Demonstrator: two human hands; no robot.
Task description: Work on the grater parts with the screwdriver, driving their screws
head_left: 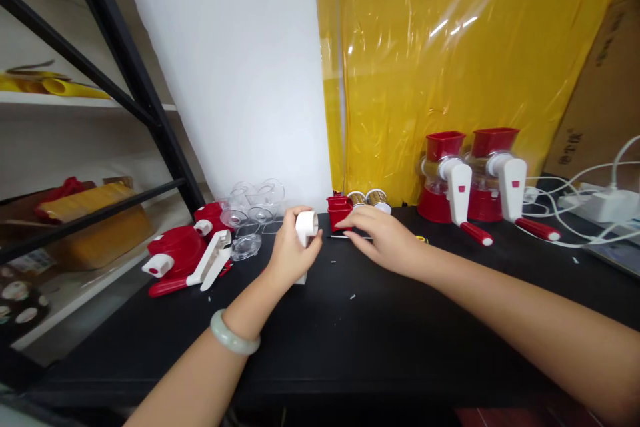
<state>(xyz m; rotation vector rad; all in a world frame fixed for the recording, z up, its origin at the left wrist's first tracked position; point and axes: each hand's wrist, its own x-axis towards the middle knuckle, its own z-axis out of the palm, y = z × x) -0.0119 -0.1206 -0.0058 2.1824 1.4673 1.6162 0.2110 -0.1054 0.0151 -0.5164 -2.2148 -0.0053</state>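
Note:
My left hand (293,250) is wrapped round a white crank handle (306,223), its round collar turned to the right above my fingers. Much of the handle is hidden by the palm. My right hand (377,237) hovers over the table with thumb and fingers apart, nothing visible between them. Just by its fingertips stand small red plastic hoppers (340,217). Under this hand lies a thin metal rod (345,236), and a bit of yellow (423,239) shows beyond the wrist; it may be a screwdriver. Behind are metal grater drums (379,199) with white rims.
Two assembled red and white rotary graters (443,197) stand at the right, near white cables (565,213) and a charger. Red grater bases (183,250), another crank handle (217,260) and clear plastic housings (250,213) lie left. A black-framed shelf (160,127) borders the black table (350,340).

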